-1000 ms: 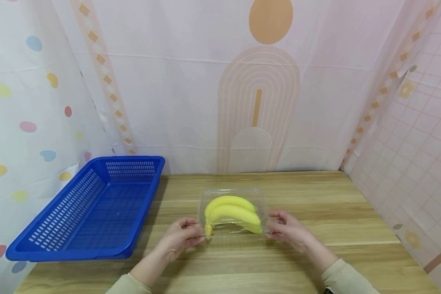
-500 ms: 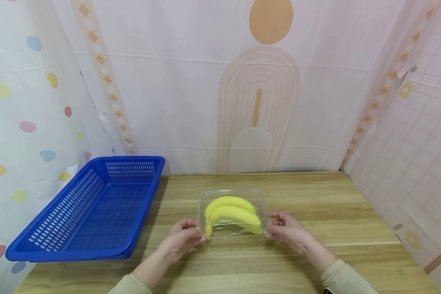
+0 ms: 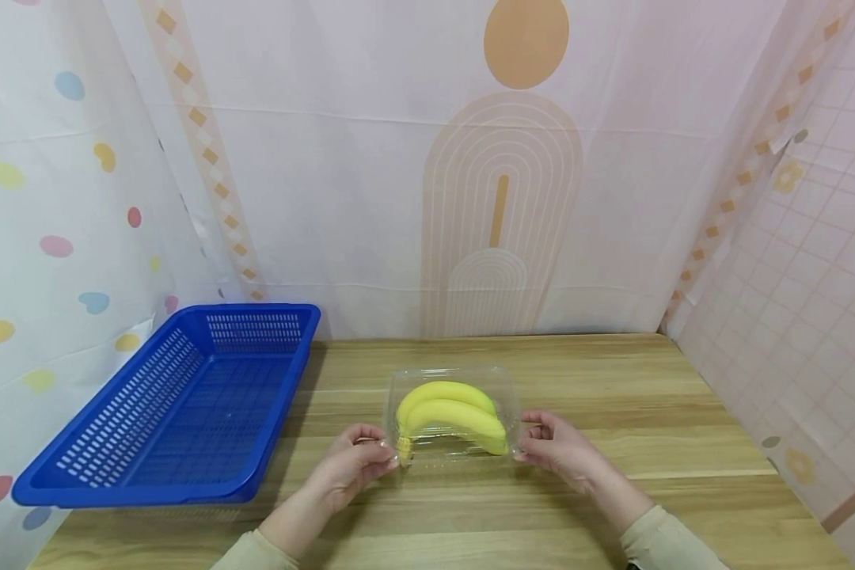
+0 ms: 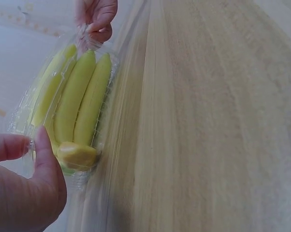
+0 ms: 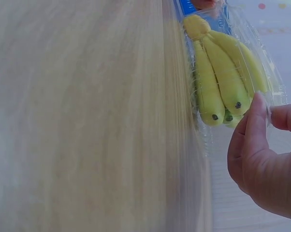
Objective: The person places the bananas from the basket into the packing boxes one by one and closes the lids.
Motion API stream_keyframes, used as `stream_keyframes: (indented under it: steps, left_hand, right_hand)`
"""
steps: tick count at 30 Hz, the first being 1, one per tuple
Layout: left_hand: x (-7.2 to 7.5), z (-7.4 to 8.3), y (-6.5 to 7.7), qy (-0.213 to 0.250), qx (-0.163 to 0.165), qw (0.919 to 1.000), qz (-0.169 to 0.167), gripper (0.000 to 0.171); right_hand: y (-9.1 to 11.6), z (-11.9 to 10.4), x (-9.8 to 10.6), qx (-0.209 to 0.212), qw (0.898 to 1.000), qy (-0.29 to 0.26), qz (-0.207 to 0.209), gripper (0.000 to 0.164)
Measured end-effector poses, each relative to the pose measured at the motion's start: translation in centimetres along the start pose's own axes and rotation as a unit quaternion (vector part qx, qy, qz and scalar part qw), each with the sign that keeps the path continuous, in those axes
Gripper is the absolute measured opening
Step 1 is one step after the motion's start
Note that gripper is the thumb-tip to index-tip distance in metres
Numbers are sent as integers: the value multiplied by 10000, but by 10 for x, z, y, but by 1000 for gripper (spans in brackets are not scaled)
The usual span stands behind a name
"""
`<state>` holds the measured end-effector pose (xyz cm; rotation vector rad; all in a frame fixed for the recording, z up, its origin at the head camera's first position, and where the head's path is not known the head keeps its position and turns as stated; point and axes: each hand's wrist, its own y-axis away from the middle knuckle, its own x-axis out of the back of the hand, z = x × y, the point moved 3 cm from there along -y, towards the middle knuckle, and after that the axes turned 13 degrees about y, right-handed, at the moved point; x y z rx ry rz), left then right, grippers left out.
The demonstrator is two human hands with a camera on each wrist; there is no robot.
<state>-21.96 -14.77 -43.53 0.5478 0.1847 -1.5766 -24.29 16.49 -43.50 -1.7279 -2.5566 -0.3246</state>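
Note:
A clear plastic clamshell box [image 3: 454,463] sits on the wooden table in the head view, with a bunch of yellow bananas [image 3: 456,412] inside it. At the box's left front corner, my left hand [image 3: 349,463] pinches the rim between thumb and fingers. My right hand [image 3: 559,451] pinches the opposite corner the same way. From the left wrist, the bananas [image 4: 75,96] show through the plastic with their stem end toward my left hand [image 4: 29,188]. Dark banana tips [image 5: 238,105] lie near my right hand [image 5: 266,154] in the right wrist view.
To the left stands a large blue plastic basket [image 3: 274,427] with slotted walls. Patterned curtains [image 3: 356,198] hang behind the wooden table [image 3: 598,380] and along both its sides.
My fingers have settled onto the box's two front corners, the right hand's thumb and fingers drawing closer together. The box and bananas stay in nearly the same place.

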Motion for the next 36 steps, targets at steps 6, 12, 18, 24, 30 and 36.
stream_keyframes:
  steps: [6, 12, 18, 24, 30, 36]
  left_hand:
    - [0, 0, -2, 24, -36, 10000, 46, 33]
    - [0, -1, -3, -10, -71, 9999, 132, 34]
    - [-1, -1, -4, -13, -83, 9998, 205, 35]
    - [-1, -1, -5, 49, -72, 9995, 313, 34]
    - [0, 0, -5, 91, -71, 9994, 314, 31]
    - [4, 2, -3, -184, 7, 9994, 277, 32]
  right_hand:
    - [-1, 1, 0, 28, 9999, 90, 83, 62]
    - [-2, 2, -1, 45, 9999, 72, 133, 60]
    - [-4, 1, -1, 25, 9991, 250, 332, 56]
    - [-5, 2, -2, 37, 9984, 342, 448, 54]
    - [-6, 4, -1, 17, 9991, 160, 385, 56]
    - [-4, 2, 2, 107, 9996, 224, 167, 60]
